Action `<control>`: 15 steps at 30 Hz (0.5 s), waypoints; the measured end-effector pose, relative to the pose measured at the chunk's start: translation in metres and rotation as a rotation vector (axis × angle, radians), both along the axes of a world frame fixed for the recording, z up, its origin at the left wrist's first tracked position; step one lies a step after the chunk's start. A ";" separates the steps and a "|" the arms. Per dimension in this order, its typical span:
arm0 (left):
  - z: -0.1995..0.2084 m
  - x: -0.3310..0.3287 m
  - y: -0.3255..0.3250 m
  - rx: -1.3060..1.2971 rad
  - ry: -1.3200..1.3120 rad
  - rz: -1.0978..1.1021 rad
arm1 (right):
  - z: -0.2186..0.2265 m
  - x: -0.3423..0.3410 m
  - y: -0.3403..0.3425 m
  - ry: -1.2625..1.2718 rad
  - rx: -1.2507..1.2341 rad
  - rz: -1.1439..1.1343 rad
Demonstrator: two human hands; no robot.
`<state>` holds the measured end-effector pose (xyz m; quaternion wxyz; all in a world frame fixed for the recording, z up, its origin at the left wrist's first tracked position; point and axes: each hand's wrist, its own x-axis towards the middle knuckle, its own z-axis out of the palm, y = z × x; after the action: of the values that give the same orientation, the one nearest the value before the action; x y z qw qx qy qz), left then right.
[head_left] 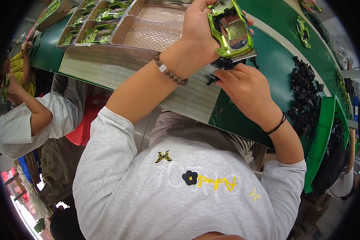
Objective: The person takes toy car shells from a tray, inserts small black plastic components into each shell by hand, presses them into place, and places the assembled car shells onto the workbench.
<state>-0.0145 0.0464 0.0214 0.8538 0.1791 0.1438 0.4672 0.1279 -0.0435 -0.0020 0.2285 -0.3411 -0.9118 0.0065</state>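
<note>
My left hand [197, 34] grips a shiny green toy car body shell [239, 51], holding it up over the far side of the table with its hollow side showing. Just below, my right hand [246, 88] has its fingertips pinched on a small black plastic part [212, 78], which pokes out to the left of the fingers. More black pieces lie behind the right hand, partly covered by it and the shell, so I cannot make out their shape.
A clear compartment tray [154, 32] holding several green shells [98, 34] stands at the far left. A heap of black parts [304, 92] lies to the right, next to a green bin [319, 140]. Beyond, a belt carries another shell [303, 32]. A co-worker [36, 116] sits at left.
</note>
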 end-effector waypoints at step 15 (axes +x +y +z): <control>-0.018 0.000 0.010 0.103 0.281 0.309 | -0.006 -0.037 0.006 -0.275 0.083 -0.177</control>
<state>-0.0149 0.0563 0.0030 0.7334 0.2616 0.2632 0.5695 0.0909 -0.0375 -0.0081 0.1153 -0.4083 -0.9002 -0.0979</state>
